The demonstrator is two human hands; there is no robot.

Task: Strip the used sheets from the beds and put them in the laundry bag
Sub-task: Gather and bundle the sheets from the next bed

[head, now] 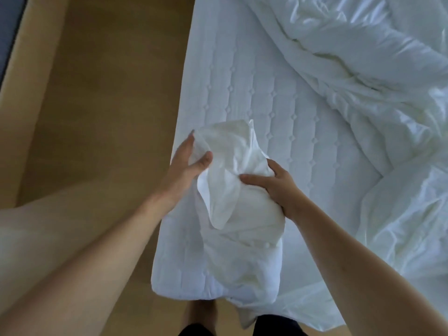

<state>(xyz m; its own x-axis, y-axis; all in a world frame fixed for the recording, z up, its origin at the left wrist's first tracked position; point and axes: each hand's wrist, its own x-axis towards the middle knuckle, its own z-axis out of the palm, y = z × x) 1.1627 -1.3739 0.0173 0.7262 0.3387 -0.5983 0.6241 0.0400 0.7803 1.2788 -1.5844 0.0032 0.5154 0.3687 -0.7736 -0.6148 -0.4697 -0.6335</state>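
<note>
Two hands hold one bundle of white cloth, a crumpled sheet [232, 190], above the near corner of the bed. The left hand [188, 163] is on the left side of the bundle, near its top; its thumb presses on the front of the cloth and its fingers go behind the fold, so it pinches the cloth with the fingers only partly bent. The right hand [276, 183] is on the right side, a little lower; its fingers and thumb are curled around the cloth and grip it firmly. The bundle hangs down from both hands and its lower part lies on the bare quilted mattress [278, 98], close to the mattress corner. A rumpled white duvet [363, 69] lies further back and to the right on the bed, apart from the hands. The wooden floor [104, 93] is at the left of the bed.
</note>
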